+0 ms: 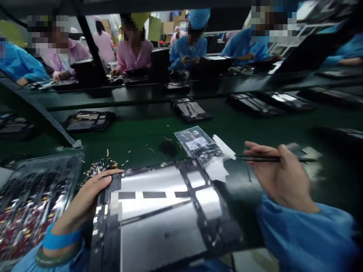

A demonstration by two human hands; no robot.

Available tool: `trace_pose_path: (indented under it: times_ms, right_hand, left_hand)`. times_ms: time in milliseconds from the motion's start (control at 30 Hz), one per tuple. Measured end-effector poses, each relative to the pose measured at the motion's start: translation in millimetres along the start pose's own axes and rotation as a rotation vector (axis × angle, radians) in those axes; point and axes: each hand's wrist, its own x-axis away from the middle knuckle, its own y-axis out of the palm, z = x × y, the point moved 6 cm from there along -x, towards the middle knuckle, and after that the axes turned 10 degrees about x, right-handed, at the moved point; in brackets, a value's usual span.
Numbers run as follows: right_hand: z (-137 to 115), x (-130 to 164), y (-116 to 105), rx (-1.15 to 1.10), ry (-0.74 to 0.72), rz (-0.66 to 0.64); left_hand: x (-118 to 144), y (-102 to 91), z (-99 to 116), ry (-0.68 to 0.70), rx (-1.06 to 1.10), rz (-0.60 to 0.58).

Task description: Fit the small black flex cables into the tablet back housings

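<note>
My left hand (92, 192) grips the left side of a device housing (159, 226), which looks like an opened tablet with silver panels and a black frame. It is tilted toward me near the bench edge, and my fingers curl over its upper left corner. To the right, my right hand (283, 177) pinches dark, thin tweezers (263, 158), their tips pointing left, apart from the housing. Just beyond the housing lies a clear plastic bag (198, 143) of small dark parts, with white paper scraps (217, 168) next to it.
At the left is a clear tray (36, 204) filled with slim parts. A heap of tiny pieces (99, 168) lies beside it. Several similar housings (190, 109) sit along the green bench (141, 132). A slanted metal post (42, 109) stands at left. Co-workers (188, 49) sit opposite.
</note>
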Motion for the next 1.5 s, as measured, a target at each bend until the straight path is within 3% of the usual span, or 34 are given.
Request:
trace_pose_path:
  times_ms: [100,200,300,400,467,600,667,967,1267,1500]
  right_hand:
    - [28.9,19.2,-15.8,0.031,0.048,-0.004]
    - [50.2,33.4,-19.7,0.083,0.079,-0.023]
    - [59.5,32.0,-18.1,0.138,0.075,-0.054]
    - [62.7,19.5,-13.1,0.211,0.037,-0.103]
    - [64.0,10.0,-8.6,0.272,-0.015,-0.126]
    - [64.6,-2.1,3.5,0.383,-0.150,-0.147]
    - [63.7,-4.3,10.1,0.417,-0.213,-0.160]
    - [63.7,-5.5,18.6,0.497,-0.309,-0.204]
    - [66.2,-7.9,21.6,0.476,-0.287,-0.270]
    - [66.9,-7.1,25.0,0.451,-0.286,-0.324]
  left_hand:
    - [-6.5,15.2,9.8,0.092,-0.329,-0.047]
    - [-15.1,23.9,19.2,0.204,-0.510,-0.005]
    - [-19.9,24.2,24.3,0.288,-0.649,0.100]
    - [-11.9,23.2,35.9,0.527,-0.822,0.268]
    - [-5.1,22.5,38.9,0.604,-0.856,0.340]
    - [-8.4,19.4,25.9,0.382,-0.736,0.297]
    - [-11.5,21.1,21.6,0.339,-0.723,0.261]
    - [-13.5,24.6,14.0,0.287,-0.689,0.216]
    - [-13.9,25.2,12.7,0.242,-0.673,0.220]
    - [-21.2,15.1,8.1,0.247,-0.672,0.232]
